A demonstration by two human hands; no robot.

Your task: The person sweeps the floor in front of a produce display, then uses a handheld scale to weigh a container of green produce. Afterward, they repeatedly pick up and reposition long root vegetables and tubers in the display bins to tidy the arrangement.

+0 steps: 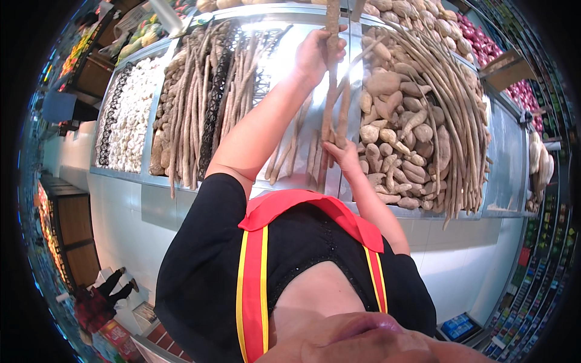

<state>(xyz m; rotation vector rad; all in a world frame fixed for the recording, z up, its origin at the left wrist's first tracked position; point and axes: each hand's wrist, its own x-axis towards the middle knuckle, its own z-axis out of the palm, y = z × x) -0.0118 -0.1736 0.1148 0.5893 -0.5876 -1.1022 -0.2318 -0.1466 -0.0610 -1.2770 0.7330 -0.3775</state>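
Observation:
My left hand [320, 53] is wrapped around a long, thin Chinese yam [332, 20], whose upper end runs out of the top of the picture. Lower down, my right hand [347, 158] grips the near ends of long yams [327, 122], its thumb pressed against them. The held yams stretch over a metal display counter [290, 59]. Beneath and beside them, several shorter yam pieces [290, 154] lie on the metal surface. Part of the right hand's grip is hidden, so how many pieces it holds is unclear.
Left of me lie more long yams [193, 100], a black lattice divider [211, 104] and white garlic [131, 109]. Sweet potatoes [408, 122] and long thin yams [458, 118] fill the right bin. Red onions [483, 38] are beyond. Another person [97, 304] is at lower left.

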